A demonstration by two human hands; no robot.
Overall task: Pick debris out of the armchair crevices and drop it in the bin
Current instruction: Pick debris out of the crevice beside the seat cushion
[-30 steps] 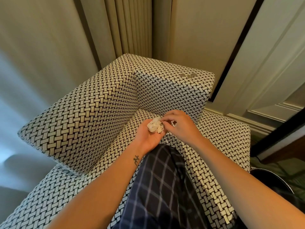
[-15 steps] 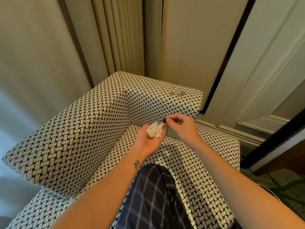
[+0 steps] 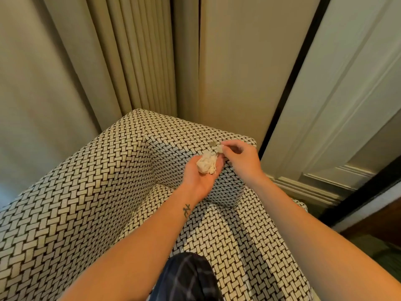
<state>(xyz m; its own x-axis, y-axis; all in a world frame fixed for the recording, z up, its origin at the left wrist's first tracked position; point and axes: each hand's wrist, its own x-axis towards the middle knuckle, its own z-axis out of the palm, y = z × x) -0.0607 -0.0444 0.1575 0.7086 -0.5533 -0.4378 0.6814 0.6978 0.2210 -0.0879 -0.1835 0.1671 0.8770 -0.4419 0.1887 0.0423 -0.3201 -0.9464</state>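
Beige curtains stand behind the woven armchair [image 3: 91, 192]; the left hand [image 3: 200, 177] cups crumpled tissue [image 3: 207, 164], while the right hand [image 3: 238, 158] fingers [image 3: 223, 147] pinch a small scrap just beside a coin [image 3: 212, 144].

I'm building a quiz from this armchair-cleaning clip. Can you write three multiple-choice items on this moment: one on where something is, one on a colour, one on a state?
1. Where is the right hand?
A. at the top of the armrest
B. on the floor
C. on the curtain

2. What colour is the crumpled wad in the left hand?
A. red
B. whitish
C. blue

3. How is the left hand held?
A. flat on the seat
B. palm up, cupping the wad
C. gripping the curtain

Answers:
1 A, its fingertips pinch beside a small round coin-like piece lying on the armrest top.
2 B, the wad is pale against the patterned fabric.
3 B, the wad rests in its upturned fingers.
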